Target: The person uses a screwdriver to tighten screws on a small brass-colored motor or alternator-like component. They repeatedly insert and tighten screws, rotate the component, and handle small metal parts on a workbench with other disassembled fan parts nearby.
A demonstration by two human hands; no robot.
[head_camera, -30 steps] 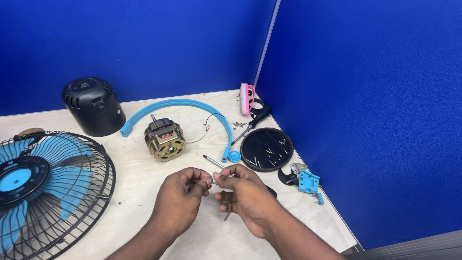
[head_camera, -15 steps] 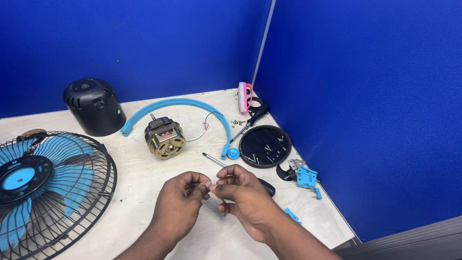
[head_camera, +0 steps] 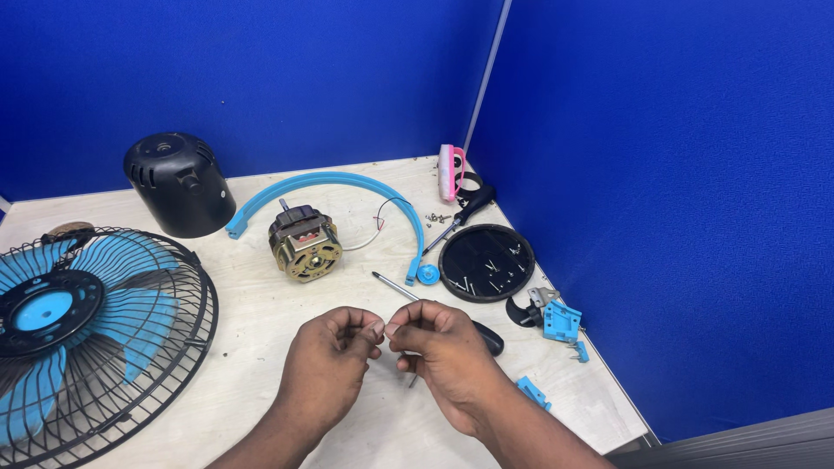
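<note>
Tiny part, too small to identify, pinched between left hand (head_camera: 328, 365) and right hand (head_camera: 443, 356).

Both of the person's forearms enter from the near edge bare, with no sleeve, glove, watch or ring showing on the left hand (head_camera: 334, 360) or the right hand (head_camera: 443, 352), though the wrists' undersides are probably too hidden to judge.

The left hand (head_camera: 334, 360) and right hand (head_camera: 439, 352) now sit slightly lower toward 6 o'clock, fingertips drawn closer, and a blue clip (head_camera: 533, 392) shows at 4 o'clock.
</note>
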